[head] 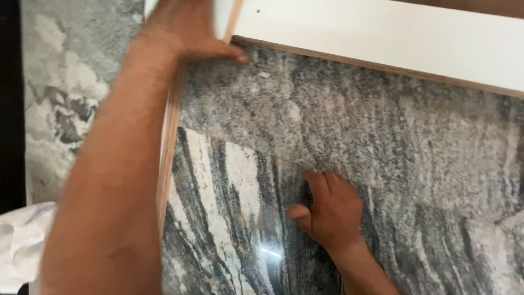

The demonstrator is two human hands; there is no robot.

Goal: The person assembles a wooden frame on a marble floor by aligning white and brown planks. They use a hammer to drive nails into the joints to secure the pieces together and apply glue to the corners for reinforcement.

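Note:
My left hand (185,27) reaches up to the top of the view and grips the corner where two white boards with brown wood edges meet. One white board (382,38) runs along the top right. The other board (168,147) stands on edge and runs down beside my left forearm. My thumb presses on the inside of that corner. My right hand (327,210) rests on the grey streaked granite floor (426,153) inside the frame, its fingers bent and the thumb apart, with nothing seen in it.
Polished grey and white granite lies inside the boards and also outside them at the upper left (60,82). A crumpled white sheet (19,240) lies at the lower left. A dark strip (10,109) runs down the far left edge.

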